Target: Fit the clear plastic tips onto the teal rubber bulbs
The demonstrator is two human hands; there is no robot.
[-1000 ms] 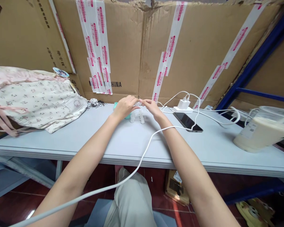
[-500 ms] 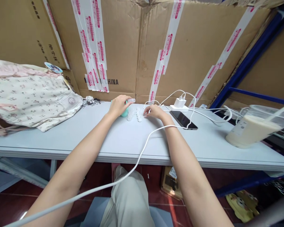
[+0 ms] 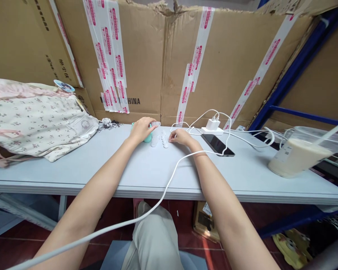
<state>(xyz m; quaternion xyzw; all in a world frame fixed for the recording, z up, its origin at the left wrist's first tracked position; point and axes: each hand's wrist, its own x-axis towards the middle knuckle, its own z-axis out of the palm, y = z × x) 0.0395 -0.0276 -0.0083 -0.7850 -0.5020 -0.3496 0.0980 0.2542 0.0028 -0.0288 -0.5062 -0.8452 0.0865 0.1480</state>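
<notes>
- One left hand (image 3: 142,129), one right hand (image 3: 182,137)
- Three clear plastic pieces (image 3: 164,141), one of them in the left hand
- At least one green case (image 3: 148,138), partly hidden
- One phone (image 3: 215,144)
- One white charger (image 3: 213,124)
- One cup (image 3: 294,161), one straw (image 3: 332,131)
- One cloth bag (image 3: 45,120), one round badge (image 3: 64,86)

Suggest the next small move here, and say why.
Probably the right hand should ease toward the bumpy clear strip: it sits just beside that strip, which lies on the table, while the left hand already holds another clear piece.
</notes>
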